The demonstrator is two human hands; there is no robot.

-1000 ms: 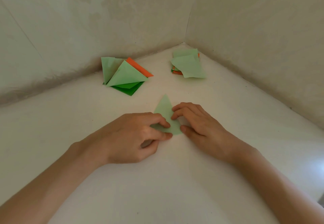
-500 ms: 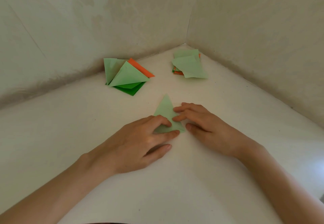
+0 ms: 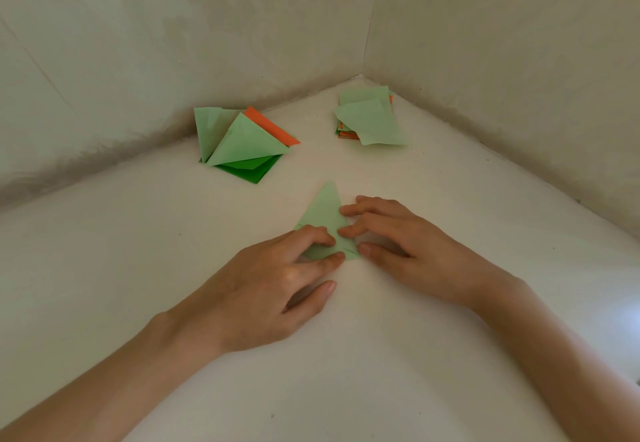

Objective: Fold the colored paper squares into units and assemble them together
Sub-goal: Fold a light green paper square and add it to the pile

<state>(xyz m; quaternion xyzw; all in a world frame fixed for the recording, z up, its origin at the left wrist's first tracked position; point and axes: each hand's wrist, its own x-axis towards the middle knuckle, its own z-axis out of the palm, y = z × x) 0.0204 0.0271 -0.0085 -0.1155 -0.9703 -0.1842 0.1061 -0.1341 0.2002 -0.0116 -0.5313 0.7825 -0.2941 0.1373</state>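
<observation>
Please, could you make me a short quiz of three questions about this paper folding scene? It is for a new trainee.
1. True or false: the left hand and the right hand both touch the light green triangle.
2. Which lies nearest the wall corner? A the stack of flat squares; B the pile of folded units; C the triangle.
3. Fill in: one unit in the pile is ____, not green.
Key: 1 true; 2 A; 3 orange.

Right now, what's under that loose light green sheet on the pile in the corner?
Another light green sheet and orange edges peek out beneath the top sheet; the rest is covered, so the count is unknown.
</observation>
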